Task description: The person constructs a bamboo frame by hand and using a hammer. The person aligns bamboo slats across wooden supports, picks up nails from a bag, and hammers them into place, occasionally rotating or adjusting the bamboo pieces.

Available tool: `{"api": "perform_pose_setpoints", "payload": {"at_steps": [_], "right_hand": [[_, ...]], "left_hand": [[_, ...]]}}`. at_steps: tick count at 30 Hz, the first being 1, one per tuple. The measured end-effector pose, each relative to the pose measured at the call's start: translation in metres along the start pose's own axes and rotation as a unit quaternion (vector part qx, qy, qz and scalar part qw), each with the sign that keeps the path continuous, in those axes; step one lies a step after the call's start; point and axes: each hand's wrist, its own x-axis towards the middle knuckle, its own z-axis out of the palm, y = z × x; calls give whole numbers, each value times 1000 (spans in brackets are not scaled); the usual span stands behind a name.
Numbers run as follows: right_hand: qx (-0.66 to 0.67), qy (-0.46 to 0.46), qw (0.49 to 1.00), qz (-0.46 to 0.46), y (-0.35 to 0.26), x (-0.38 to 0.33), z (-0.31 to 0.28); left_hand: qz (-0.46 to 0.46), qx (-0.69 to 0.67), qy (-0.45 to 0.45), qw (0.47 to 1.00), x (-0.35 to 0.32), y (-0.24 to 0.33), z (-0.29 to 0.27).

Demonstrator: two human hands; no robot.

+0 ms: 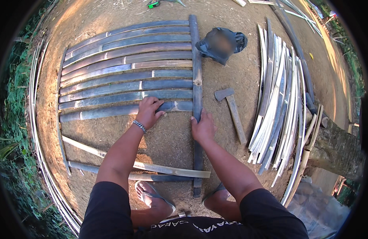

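Note:
A frame of dark split-bamboo slats lies on the ground, with the slats side by side between a bamboo pole (197, 67) on the right and a thinner side rail (57, 103) on the left. My left hand (149, 112) grips the nearest slat of the upper row, a dark bamboo slat (100, 113), with fingers over it and thumb at its near edge. Around the right-hand pole, close to that slat's end, my right hand (204, 126) is closed. A pale loose bamboo slat (180, 171) slants across the frame's near end, over a dark crosspiece (152, 177).
Right of the pole lies a hatchet (231, 109) with a wooden handle. Beyond it sits a black plastic bag (221, 44). Several bamboo strips (277, 103) form a pile at the right, near a log (337, 147). My sandalled feet (152, 195) stand at the near end.

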Motion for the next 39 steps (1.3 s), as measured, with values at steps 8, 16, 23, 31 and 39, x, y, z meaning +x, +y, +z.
{"api": "perform_pose_setpoints", "payload": {"at_steps": [8, 16, 23, 31, 39], "right_hand": [[-7, -4, 1000, -6, 2, -2, 5], [-4, 4, 1000, -9, 3, -1, 7], [-8, 20, 1000, -20, 7, -1, 13], [-43, 6, 998, -35, 7, 1, 3], [-23, 33, 995, -96, 21, 0, 8]], "left_hand": [[-5, 3, -13, 1000, 1, 1, -1], [4, 4, -9, 1000, 2, 2, -2], [12, 1, -9, 1000, 3, 2, -4], [10, 45, 23, 999, 11, 18, 2], [34, 159, -68, 984, 72, 77, 33]]}}
